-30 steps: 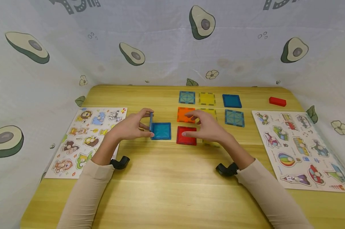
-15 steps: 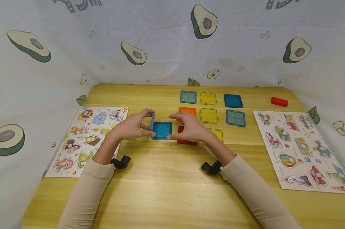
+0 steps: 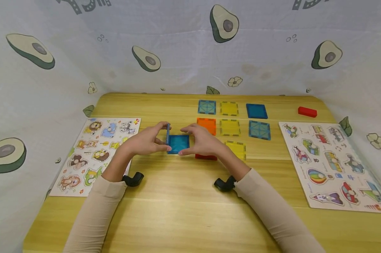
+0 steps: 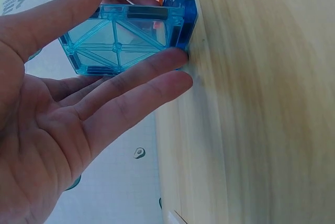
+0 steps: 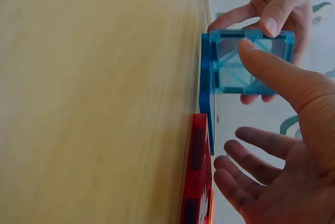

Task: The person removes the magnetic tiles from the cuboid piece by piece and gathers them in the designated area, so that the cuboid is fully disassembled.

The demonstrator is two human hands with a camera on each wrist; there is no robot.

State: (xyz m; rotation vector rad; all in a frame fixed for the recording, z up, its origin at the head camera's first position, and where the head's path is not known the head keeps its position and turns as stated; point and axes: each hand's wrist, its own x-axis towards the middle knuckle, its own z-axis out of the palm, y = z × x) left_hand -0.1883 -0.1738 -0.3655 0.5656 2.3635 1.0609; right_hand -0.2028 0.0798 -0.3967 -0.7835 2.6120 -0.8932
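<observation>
A clear blue square magnetic tile stands upright along the left edge of a second blue tile lying flat on the table. My left hand pinches the upright one, thumb on its near edge and fingers at its far edge. In the left wrist view the spokes of that upright tile show between thumb and fingers. Over the flat tile's right side is my right hand, thumb and fingers spread apart, gripping nothing. The right wrist view shows its fingers apart from the tiles. A red tile is partly hidden beneath it.
Behind the right hand lie an orange tile, several yellow tiles and more blue tiles. A red block lies at the back right. An animal puzzle board is at left, a vehicle puzzle board at right.
My right hand has moved left from over the red and orange tiles to the flat blue tile. The left hand still holds the upright tile in place.
</observation>
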